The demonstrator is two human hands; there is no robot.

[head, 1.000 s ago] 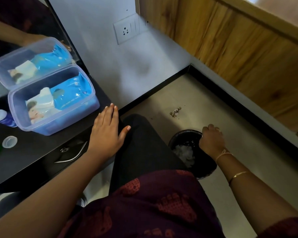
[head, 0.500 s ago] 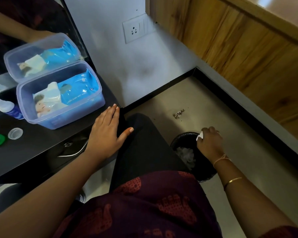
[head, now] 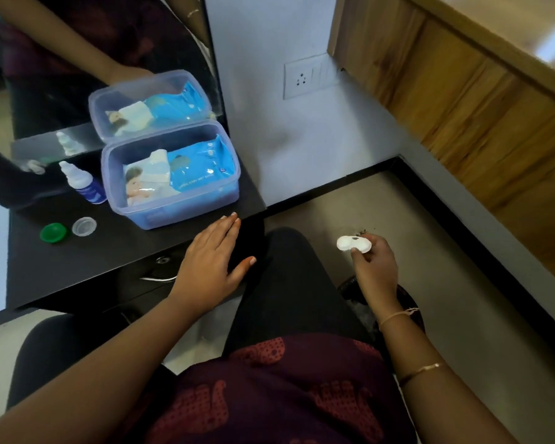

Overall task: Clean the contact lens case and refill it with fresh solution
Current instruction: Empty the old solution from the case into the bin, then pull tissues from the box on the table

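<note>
The right hand (head: 374, 267) is pinching the white contact lens case (head: 354, 244). The left hand (head: 210, 264) is lying flat on the worktop (head: 77, 267), its grip empty.

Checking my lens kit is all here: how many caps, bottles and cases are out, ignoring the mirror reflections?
Caps: 2, the green cap and the clear cap
Bottles: 1, the solution bottle
Cases: 1, the lens case in the right hand
Total: 4

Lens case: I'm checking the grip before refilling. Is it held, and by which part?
Right hand pinches the lens case by its right half; left hand holds nothing.
</note>
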